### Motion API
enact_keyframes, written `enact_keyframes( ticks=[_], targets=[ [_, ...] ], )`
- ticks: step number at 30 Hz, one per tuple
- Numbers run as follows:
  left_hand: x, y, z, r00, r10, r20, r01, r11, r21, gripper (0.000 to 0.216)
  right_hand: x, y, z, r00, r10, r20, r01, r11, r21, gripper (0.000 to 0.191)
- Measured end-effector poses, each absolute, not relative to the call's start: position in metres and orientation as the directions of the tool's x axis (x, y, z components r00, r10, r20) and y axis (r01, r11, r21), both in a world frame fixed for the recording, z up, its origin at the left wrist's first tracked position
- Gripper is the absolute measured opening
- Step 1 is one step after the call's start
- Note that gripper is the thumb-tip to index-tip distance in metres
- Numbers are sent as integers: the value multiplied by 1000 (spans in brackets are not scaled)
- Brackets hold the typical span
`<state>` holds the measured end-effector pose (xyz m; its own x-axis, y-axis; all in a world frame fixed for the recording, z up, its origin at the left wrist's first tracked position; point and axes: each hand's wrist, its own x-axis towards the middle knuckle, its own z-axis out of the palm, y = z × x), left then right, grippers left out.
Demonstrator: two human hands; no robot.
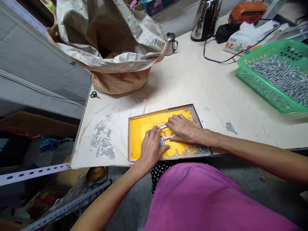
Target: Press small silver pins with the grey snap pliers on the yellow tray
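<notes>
A shallow wooden tray with a yellow lining lies at the near edge of the table. Several small silver metal pins line its right and bottom sides. My left hand rests on the lining, fingers curled around a grey metal caliper-like tool. My right hand lies over the same tool from the right, fingers pressed down on it and closed together. The part of the tool under both hands is hidden.
A white cloth left of the tray carries several loose pins. Behind it stand a large open sack and small green scissors. A green basket full of pins sits at the right, a kettle and cables behind.
</notes>
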<state>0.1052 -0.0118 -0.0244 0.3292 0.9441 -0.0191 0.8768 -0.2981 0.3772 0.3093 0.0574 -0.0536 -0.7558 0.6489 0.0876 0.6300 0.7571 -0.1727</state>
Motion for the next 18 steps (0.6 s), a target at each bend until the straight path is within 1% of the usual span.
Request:
enact_keyframes(
  ticks=[2, 4, 5, 6, 8, 10, 11, 12, 14, 16, 17, 18],
  targets=[
    [112, 1, -32, 434, 900, -43, 855, -397, 333, 67, 310, 56, -52, -749, 658, 79, 642, 749, -164, 62],
    [115, 13, -37, 488, 870, -78, 842, -444, 307, 70, 312, 56, -50, -737, 673, 71, 659, 737, -150, 70],
    [115, 17, -39, 503, 860, -87, 837, -459, 299, 69, 313, 56, -49, -729, 681, 70, 667, 730, -145, 68],
    [114, 19, -40, 513, 854, -89, 833, -470, 293, 67, 314, 55, -48, -721, 689, 74, 676, 723, -143, 62],
    [113, 20, -42, 520, 851, -77, 828, -480, 289, 60, 315, 51, -48, -711, 697, 89, 682, 715, -152, 40],
    [113, 18, -42, 515, 855, -66, 828, -476, 297, 46, 313, 46, -52, -720, 689, 87, 670, 722, -172, 18],
    [114, 16, -43, 512, 856, -65, 829, -473, 299, 37, 312, 43, -55, -725, 685, 78, 664, 724, -186, 11],
    [115, 15, -43, 511, 857, -66, 829, -472, 299, 28, 311, 40, -58, -729, 681, 68, 659, 725, -202, 10],
    [117, 13, -44, 519, 852, -77, 828, -478, 292, 18, 310, 37, -63, -731, 679, 58, 652, 722, -233, 15],
    [118, 14, -45, 517, 853, -77, 829, -476, 292, 19, 312, 37, -65, -730, 679, 76, 647, 722, -245, 15],
    [118, 14, -44, 511, 858, -63, 828, -471, 304, 22, 314, 38, -64, -728, 679, 91, 645, 724, -246, 12],
    [116, 15, -43, 503, 864, -37, 823, -465, 324, 28, 317, 39, -62, -727, 678, 110, 640, 727, -248, 14]
  ],
)
